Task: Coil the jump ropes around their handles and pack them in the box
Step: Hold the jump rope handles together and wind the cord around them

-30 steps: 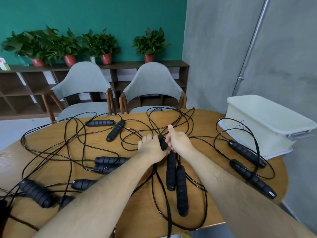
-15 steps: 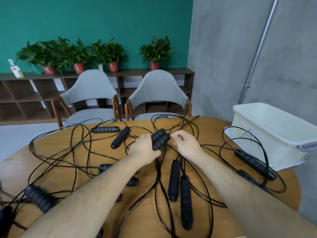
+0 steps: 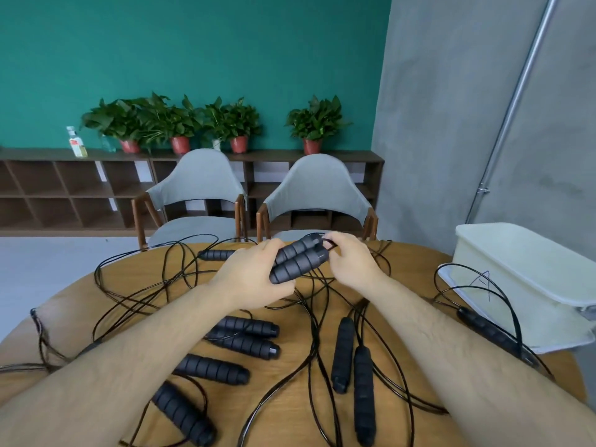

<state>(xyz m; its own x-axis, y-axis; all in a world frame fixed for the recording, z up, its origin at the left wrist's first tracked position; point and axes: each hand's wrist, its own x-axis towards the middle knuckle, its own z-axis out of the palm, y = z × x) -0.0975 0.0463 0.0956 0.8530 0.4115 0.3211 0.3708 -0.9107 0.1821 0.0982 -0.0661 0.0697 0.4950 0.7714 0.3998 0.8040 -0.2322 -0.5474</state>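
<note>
L hand [image 3: 254,279] grips 2 handles [image 3: 300,261], R hand [image 3: 351,262] pinches cord [image 3: 329,250] (8+ other handles [image 3: 211,369] on table [image 3: 80,304]).

Tangled cords [image 3: 167,285] loop over most of the bench [image 3: 416,269], leaving bare wood just left of the box [image 3: 522,285]. Loose handles [image 3: 242,337] block the near left and centre. A cord loop and another handle [image 3: 490,333] lie against the box's near wall. Chairs [image 3: 317,195] crowd the far edge.

— What runs out of view?
— The white plastic storage box [image 3: 529,285], cut by the right edge.
— Anything hidden?
— The left forearm [image 3: 154,343] covers one black ribbed foam handle's [image 3: 209,369] end. The small bottle's [image 3: 76,143] label is unreadable.
</note>
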